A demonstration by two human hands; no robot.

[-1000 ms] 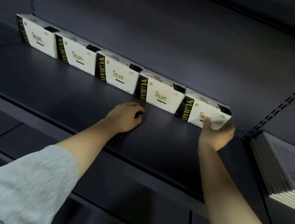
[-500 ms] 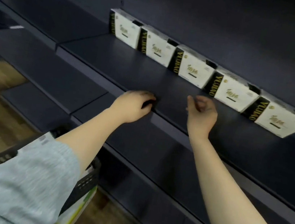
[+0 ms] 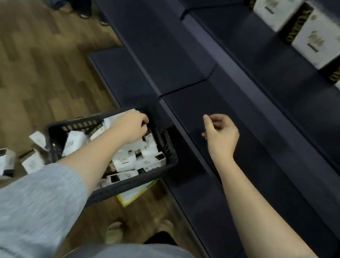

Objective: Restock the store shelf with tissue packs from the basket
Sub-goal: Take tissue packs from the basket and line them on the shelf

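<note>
**Reaching for the next pack**

Left hand is dipping into the black slatted plastic basket on the floor, fingers curling among white-and-black tissue packs; grip unclear. Right hand is hanging loosely curled, empty, farther right. Dark shelf is rising beyond, up-right.

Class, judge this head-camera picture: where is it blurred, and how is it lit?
Head view: motion blur smears the shelf packs and the floor packs; the hands and basket read sharper; lighting is dim and even, the dark shelf without glare.
</note>
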